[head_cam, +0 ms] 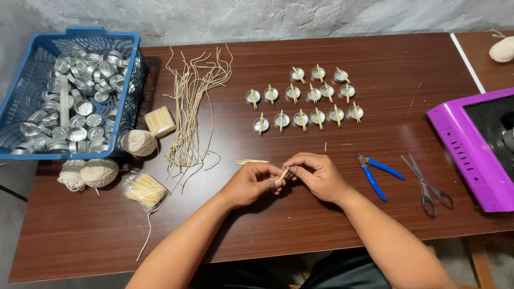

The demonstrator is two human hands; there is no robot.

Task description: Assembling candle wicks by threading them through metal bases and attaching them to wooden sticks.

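Toothpicks [284, 173], a pair pressed side by side, sit pinched between the fingertips of both hands near the middle of the bench [321, 230]. The left hand [251, 183] and right hand [317, 175] meet fingertip to fingertip, each closed on the sticks. Loose toothpicks [250, 161] lie just beyond the left hand at 11 o'clock. Blue-handled pliers [376, 174] and scissors [426, 186] rest at 3 o'clock. At 9 o'clock lie a bag of sticks [143, 189] and balls of string [99, 172]. Farther off, at 12 o'clock, small metal cups [305, 99] stand in rows, sticks across them; cut wicks [190, 115] and a blue basket [32, 144] of cups lie at 10 o'clock.
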